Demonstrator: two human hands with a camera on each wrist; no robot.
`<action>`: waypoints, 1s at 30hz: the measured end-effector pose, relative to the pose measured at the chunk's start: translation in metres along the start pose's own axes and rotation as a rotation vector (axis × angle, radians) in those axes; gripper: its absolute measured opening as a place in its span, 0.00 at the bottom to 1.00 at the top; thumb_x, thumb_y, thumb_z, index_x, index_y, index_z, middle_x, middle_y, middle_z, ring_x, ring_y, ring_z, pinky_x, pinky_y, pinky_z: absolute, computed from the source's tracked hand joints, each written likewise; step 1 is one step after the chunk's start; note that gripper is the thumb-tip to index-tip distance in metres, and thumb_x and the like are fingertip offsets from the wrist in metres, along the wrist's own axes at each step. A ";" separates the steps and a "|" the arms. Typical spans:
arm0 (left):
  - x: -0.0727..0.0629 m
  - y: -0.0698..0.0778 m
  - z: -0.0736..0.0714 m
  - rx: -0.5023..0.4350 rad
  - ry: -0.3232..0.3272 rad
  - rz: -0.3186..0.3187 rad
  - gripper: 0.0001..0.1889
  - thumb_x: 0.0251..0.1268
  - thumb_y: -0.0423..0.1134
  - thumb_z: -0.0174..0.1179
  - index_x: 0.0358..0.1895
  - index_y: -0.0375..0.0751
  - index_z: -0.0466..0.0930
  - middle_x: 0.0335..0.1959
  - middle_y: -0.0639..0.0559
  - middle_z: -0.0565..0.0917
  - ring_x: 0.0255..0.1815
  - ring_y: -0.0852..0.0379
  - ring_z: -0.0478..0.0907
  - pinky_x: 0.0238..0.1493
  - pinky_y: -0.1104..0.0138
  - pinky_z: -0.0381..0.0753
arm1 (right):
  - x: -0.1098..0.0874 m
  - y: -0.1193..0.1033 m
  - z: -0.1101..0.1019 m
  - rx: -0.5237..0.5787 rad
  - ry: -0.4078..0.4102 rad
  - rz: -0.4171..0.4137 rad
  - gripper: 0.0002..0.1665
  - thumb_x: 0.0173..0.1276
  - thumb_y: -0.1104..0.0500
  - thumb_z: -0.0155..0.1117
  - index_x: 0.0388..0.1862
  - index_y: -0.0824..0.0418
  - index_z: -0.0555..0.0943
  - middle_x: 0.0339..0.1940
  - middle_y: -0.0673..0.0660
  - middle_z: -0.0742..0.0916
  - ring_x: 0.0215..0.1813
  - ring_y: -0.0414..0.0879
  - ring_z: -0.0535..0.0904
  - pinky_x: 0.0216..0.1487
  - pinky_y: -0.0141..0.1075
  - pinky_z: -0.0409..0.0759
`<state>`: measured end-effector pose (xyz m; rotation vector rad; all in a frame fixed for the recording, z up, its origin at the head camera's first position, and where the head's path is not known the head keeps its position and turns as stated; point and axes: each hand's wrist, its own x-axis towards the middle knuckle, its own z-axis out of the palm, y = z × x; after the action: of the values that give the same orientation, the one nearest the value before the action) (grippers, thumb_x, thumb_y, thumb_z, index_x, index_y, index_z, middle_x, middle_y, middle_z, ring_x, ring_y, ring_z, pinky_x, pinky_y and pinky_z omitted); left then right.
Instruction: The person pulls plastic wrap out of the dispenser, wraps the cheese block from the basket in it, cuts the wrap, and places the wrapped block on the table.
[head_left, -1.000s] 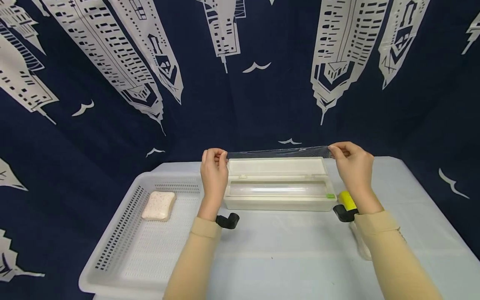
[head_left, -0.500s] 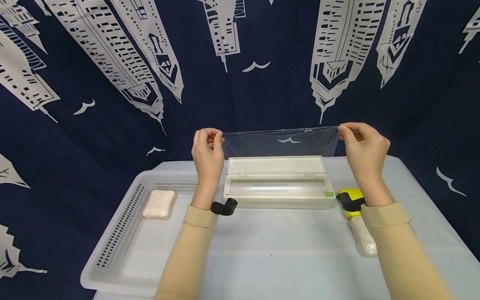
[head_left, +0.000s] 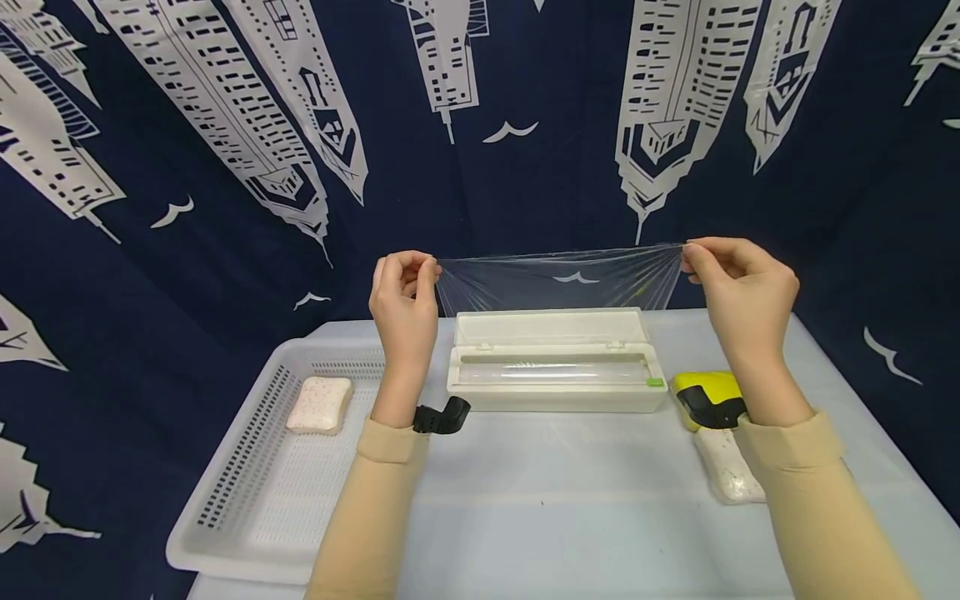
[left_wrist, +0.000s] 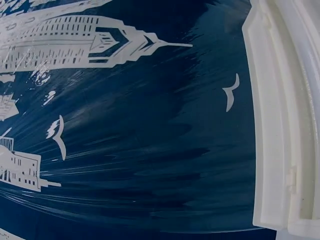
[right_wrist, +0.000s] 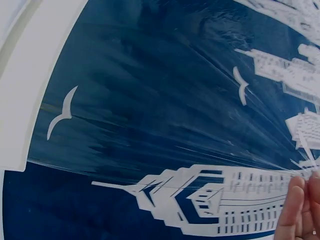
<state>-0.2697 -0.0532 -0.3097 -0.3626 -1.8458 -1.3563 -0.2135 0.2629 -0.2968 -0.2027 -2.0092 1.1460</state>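
Note:
A clear sheet of plastic wrap (head_left: 555, 279) stretches taut between both hands, rising behind the open lid of a white wrap dispenser box (head_left: 555, 402). The left hand (head_left: 405, 312) pinches the sheet's upper left corner between thumb and fingers. At the upper right corner the right hand (head_left: 742, 304) pinches it the same way; its fingertips (right_wrist: 295, 192) show at the edge of the right wrist view, where creases fan out from them. Inside the box lies a roll of wrap (head_left: 555, 371). The left wrist view shows the film (left_wrist: 150, 150) but not the left hand.
A white perforated basket (head_left: 225, 467) stands on the left, holding a speckled pale block (head_left: 320, 406). Right of the box are a yellow object (head_left: 701, 385) and a wrapped whitish speckled bar (head_left: 727, 471), both partly behind the right arm. A navy printed cloth (head_left: 480, 192) hangs behind the table.
Both hands have risen and moved farther apart, drawing more wrap up from the box. The sheet now stands taller and wider above the lid.

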 end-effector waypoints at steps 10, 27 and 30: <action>-0.036 -0.002 -0.030 -0.041 -0.135 -0.013 0.08 0.73 0.33 0.55 0.42 0.29 0.76 0.30 0.40 0.84 0.26 0.49 0.85 0.30 0.76 0.82 | -0.036 -0.001 -0.042 -0.001 -0.265 0.185 0.18 0.70 0.47 0.64 0.47 0.58 0.86 0.29 0.30 0.85 0.33 0.29 0.82 0.42 0.16 0.73; -0.115 -0.017 -0.101 0.203 -0.775 0.004 0.04 0.62 0.33 0.66 0.34 0.46 0.81 0.30 0.59 0.83 0.32 0.66 0.81 0.38 0.72 0.83 | -0.119 0.050 -0.087 -0.154 -0.908 0.503 0.21 0.63 0.50 0.71 0.47 0.64 0.84 0.32 0.47 0.89 0.34 0.39 0.83 0.36 0.32 0.81; -0.130 -0.020 -0.108 0.220 -0.880 -0.033 0.03 0.63 0.35 0.66 0.33 0.46 0.82 0.31 0.60 0.83 0.32 0.68 0.80 0.38 0.73 0.83 | -0.132 0.061 -0.087 -0.165 -0.970 0.553 0.25 0.63 0.50 0.71 0.50 0.67 0.82 0.36 0.51 0.90 0.35 0.41 0.84 0.37 0.33 0.82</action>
<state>-0.1529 -0.1290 -0.4073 -0.9175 -2.6855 -1.0613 -0.0780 0.2907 -0.3952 -0.3448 -3.0293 1.6115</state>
